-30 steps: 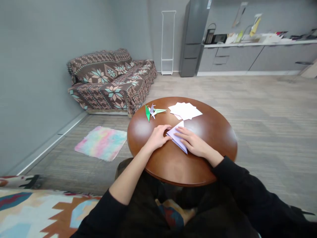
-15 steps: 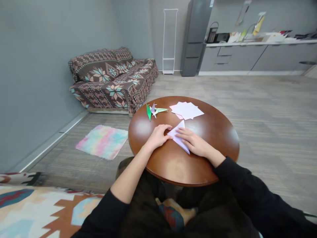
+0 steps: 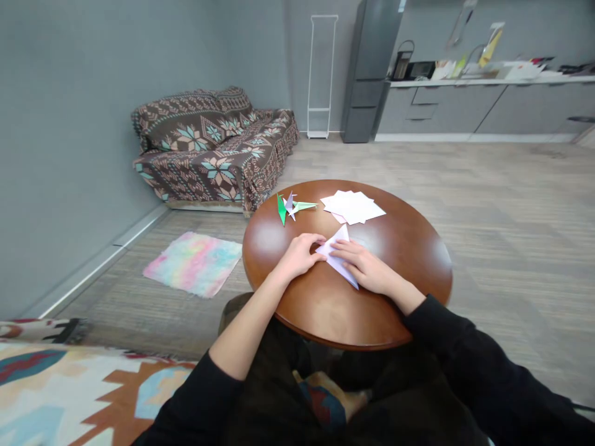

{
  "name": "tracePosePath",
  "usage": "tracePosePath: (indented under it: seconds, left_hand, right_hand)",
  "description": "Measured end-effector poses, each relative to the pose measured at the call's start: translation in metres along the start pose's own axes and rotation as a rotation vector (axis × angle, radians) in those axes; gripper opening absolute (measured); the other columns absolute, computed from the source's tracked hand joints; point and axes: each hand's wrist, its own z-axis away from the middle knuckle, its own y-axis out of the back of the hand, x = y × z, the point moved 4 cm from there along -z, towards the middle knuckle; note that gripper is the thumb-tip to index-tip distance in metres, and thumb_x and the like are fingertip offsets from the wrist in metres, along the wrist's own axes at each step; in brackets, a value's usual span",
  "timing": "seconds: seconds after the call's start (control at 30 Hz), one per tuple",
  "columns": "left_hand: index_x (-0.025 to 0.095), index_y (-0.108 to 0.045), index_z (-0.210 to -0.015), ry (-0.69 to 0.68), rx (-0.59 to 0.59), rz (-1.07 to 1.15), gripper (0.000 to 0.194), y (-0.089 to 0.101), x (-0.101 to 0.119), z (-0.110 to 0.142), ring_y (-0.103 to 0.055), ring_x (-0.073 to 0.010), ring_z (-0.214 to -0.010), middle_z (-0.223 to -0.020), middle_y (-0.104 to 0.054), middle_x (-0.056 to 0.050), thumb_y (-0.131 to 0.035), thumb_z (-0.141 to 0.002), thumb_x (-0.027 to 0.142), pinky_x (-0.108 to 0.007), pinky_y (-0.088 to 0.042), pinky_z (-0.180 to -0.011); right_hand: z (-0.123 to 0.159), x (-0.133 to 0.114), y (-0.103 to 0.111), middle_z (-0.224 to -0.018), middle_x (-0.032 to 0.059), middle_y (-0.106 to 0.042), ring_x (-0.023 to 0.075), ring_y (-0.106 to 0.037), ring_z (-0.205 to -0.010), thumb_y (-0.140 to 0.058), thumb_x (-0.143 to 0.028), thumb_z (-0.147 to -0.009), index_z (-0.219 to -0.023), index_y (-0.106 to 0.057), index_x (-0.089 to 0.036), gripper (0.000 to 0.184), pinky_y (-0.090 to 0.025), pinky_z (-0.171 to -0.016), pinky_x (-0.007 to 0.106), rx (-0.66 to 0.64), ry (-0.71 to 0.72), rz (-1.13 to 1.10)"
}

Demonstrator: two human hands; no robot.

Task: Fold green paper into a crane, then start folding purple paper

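A light purple sheet of origami paper [image 3: 341, 262], folded into a triangle, lies on the round brown table [image 3: 325, 316]. My left hand [image 3: 300, 255] is at its left corner, the thumb on the paper and the fingers curled round; the fingertips are partly hidden. Across the right part of the triangle rests my right hand [image 3: 365, 265], its fingers stretched out flat on the paper. Beyond my left hand stand a green paper crane [image 3: 281, 210], a purple paper crane [image 3: 290, 205] and a pale green paper crane [image 3: 303, 205], close together. A fanned stack of paper sheets [image 3: 354, 207] lies behind the triangle.
A patterned covered sofa [image 3: 214, 152] stands at the far left, with a pastel fluffy mat [image 3: 195, 263] on the floor before it. At the back are a white rack [image 3: 320, 110], a grey fridge [image 3: 372, 68] and kitchen cabinets [image 3: 465, 111]. My knees are under the table edge.
The whole view has shifted very slightly. Both hands and the folded paper keep the same places on the table.
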Motion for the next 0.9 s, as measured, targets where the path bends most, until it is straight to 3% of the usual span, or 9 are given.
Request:
tracePosePath:
  seconds: [0.13, 0.27, 0.47, 0.7, 0.9]
  left_hand:
    - [0.018, -0.071, -0.115, -0.045, 0.004, -0.037, 0.025, 0.004, 0.012, 0.009, -0.065, -0.0247, -0.116, -0.12, -0.074, -0.009, -0.062, -0.091, 0.017, -0.043, -0.049, -0.109]
    - [0.017, -0.072, -0.115, -0.041, 0.025, -0.082, 0.04, 0.012, 0.026, 0.033, -0.063, -0.0247, -0.116, -0.119, -0.071, -0.01, -0.046, -0.088, 0.002, -0.044, -0.049, -0.109]
    - [0.02, -0.068, -0.13, -0.091, -0.065, -0.28, 0.039, 0.008, 0.052, 0.064, -0.054, -0.029, -0.13, -0.136, -0.063, -0.012, -0.054, -0.093, 0.017, -0.05, -0.042, -0.116]
    - [0.023, -0.069, -0.127, 0.0, -0.061, -0.358, 0.036, -0.005, 0.065, 0.057, -0.051, -0.0319, -0.131, -0.137, -0.063, -0.012, -0.048, -0.102, 0.038, -0.058, -0.037, -0.115]
    - [0.023, -0.062, -0.136, -0.011, -0.138, -0.324, 0.04, -0.011, 0.066, 0.056, -0.047, -0.0351, -0.139, -0.146, -0.061, -0.011, -0.056, -0.098, 0.036, -0.072, -0.024, -0.117]
  right_hand:
    - [0.004, -0.009, 0.003, -0.154, 0.0161, -0.054, 0.032, -0.043, -0.148, -0.042, -0.022, -0.103, -0.145, -0.058, -0.019, 0.045, -0.027, -0.121, 0.065, -0.025, -0.063, 0.039]
    - [0.018, -0.022, 0.005, -0.157, 0.0153, -0.05, 0.034, -0.043, -0.148, -0.037, -0.028, -0.106, -0.146, -0.056, -0.022, 0.045, -0.021, -0.118, 0.072, -0.057, -0.153, 0.112]
    - [0.037, -0.04, 0.008, -0.151, 0.018, -0.057, 0.0368, -0.05, -0.139, -0.04, -0.039, -0.106, -0.144, -0.059, -0.025, 0.045, -0.023, -0.113, 0.07, 0.0, -0.159, 0.262]
    - [0.038, -0.057, 0.008, -0.136, 0.0208, -0.063, 0.0385, -0.057, -0.121, -0.049, -0.054, -0.1, -0.137, -0.065, -0.022, 0.052, -0.03, -0.103, 0.062, 0.044, -0.178, 0.374]
    - [0.036, -0.058, 0.01, -0.133, 0.0211, -0.065, 0.0377, -0.059, -0.118, -0.05, -0.053, -0.1, -0.13, -0.067, -0.018, 0.049, -0.032, -0.104, 0.063, 0.069, -0.167, 0.331]
